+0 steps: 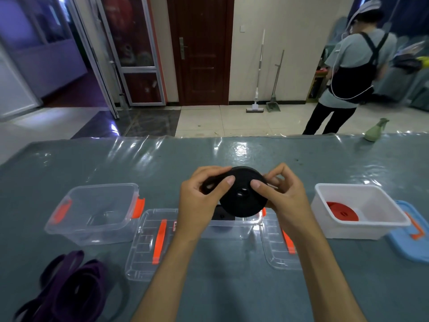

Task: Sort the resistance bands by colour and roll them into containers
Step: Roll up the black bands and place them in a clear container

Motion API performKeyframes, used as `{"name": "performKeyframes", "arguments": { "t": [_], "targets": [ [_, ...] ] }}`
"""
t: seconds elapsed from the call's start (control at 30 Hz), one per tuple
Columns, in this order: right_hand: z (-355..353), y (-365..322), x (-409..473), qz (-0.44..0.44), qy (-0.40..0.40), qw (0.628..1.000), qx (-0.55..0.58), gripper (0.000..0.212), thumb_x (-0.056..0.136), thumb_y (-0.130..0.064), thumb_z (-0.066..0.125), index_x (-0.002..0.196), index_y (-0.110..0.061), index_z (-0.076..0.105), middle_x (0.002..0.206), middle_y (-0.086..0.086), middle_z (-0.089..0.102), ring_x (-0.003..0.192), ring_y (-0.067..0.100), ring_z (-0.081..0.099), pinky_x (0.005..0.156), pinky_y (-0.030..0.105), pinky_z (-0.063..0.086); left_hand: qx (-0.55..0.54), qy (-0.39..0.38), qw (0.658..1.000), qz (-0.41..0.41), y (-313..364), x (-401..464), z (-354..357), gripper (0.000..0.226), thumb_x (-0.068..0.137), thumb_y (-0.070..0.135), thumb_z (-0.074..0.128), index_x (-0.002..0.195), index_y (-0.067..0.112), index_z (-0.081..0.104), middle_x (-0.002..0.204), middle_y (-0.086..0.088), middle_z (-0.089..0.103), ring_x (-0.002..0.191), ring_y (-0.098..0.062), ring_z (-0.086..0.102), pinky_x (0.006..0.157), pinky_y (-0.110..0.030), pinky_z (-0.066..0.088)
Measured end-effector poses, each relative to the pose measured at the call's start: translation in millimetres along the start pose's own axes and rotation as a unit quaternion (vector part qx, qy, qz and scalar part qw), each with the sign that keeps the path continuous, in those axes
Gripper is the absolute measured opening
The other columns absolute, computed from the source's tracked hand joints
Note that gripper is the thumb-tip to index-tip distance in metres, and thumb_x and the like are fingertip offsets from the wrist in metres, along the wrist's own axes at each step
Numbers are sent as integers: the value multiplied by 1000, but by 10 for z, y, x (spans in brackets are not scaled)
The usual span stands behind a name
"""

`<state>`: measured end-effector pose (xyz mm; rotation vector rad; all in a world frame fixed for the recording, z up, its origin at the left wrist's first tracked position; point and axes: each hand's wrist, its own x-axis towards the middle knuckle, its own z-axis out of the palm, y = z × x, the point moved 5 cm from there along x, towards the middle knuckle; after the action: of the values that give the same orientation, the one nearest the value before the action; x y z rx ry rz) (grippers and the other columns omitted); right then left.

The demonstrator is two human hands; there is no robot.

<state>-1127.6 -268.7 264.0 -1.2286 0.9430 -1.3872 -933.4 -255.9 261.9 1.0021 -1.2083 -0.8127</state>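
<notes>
At the near left corner of the table (69,156) I see loose purple bands (67,289) in a heap, and behind them a clear container (92,214) with orange latches. A clear lid (148,245) lies just right of it. At centre, my left hand (199,201) and right hand (283,198) both grip 1 rolled black band (241,194), thumbs pressed on its face, above the middle clear container (232,226), where I see another black roll (221,213). On the right, a white container (357,212) holds a red roll (342,211); a blue lid (413,233) lies beside it.
</notes>
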Motion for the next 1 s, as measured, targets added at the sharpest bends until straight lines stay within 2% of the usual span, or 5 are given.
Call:
{"name": "performKeyframes", "arguments": {
  "t": [0.27,0.5,0.73,0.87,1.0],
  "targets": [
    [-55,160,-25,9,69,997,17,29,81,-15,81,109,-13,72,99,13,79,88,32,78,65,37,61,43,-20,999,-12,-291,-101,101,28,107,21,57,130,23,72,117,13,59,118,-10,61,96,-16,49],
    [-99,420,19,41,116,991,46,23,88,-7,77,111,-10,71,99,13,80,87,30,78,64,36,63,-42,50,995,-75,-514,-144,20,19,94,16,76,110,15,66,111,-1,76,106,-17,74,88,-27,58],
    [-110,732,111,56,197,977,61,23,88,-7,79,110,-9,72,100,12,80,90,26,78,69,38,63,-130,56,976,-167,-891,-166,110,24,92,5,76,115,5,69,115,-3,78,108,-23,75,90,-41,63],
    [-84,964,302,99,182,975,80,23,91,-10,77,112,-7,68,107,14,78,99,29,76,78,43,63,-164,84,960,-213,-1088,30,87,27,90,0,77,116,2,73,114,-13,78,109,-29,75,93,-43,62],
    [-84,1230,601,135,146,978,65,16,97,-12,71,112,-9,67,105,8,78,98,23,74,73,35,63,-181,115,942,-257,-1397,326,71,29,88,-2,79,115,5,75,113,-15,78,105,-28,76,92,-42,63]
  ]
}}
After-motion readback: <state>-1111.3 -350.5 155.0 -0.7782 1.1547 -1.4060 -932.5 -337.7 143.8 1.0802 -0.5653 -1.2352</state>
